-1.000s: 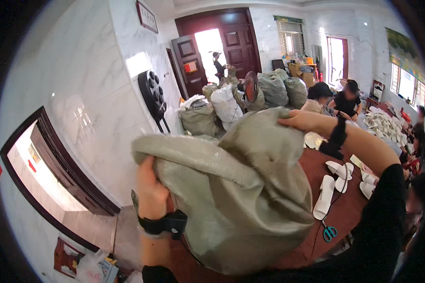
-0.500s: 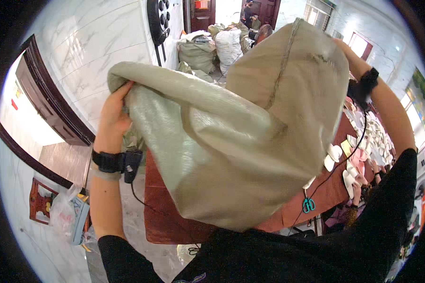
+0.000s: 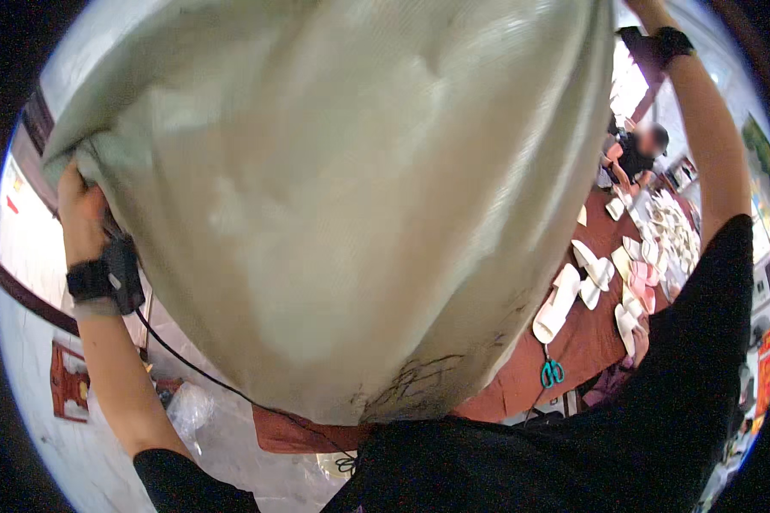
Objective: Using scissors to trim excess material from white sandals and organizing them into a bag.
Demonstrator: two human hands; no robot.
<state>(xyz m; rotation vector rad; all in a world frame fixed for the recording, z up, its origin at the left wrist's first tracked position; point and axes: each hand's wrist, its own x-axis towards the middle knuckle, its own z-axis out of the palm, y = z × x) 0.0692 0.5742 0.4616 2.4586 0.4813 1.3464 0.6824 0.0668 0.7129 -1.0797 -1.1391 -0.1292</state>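
Observation:
A large grey-green woven sack (image 3: 342, 205) is spread high in front of me and fills most of the view. Dark scribbled marks run along its lower part. At its left edge, my left hand (image 3: 81, 209) is closed on the bunched material, thumb and fingers pinching a fold. My right hand (image 3: 646, 7) is raised at the top edge of the picture, beside the sack's upper right corner, where the folds draw together. Its fingers are cut off from view, but the sack hangs from there.
Behind the sack stands a table with a reddish-brown cover (image 3: 522, 385). On it lie teal-handled scissors (image 3: 552, 373), a white slipper (image 3: 558, 303), a pink slipper (image 3: 642, 282) and a heap of pale slippers (image 3: 667, 231). A person (image 3: 637, 158) sits at the far side.
Both hands have moved apart and upward, the left one also outward to the left. The sack has opened from a folded bundle into a broad sheet, hiding the far bags.

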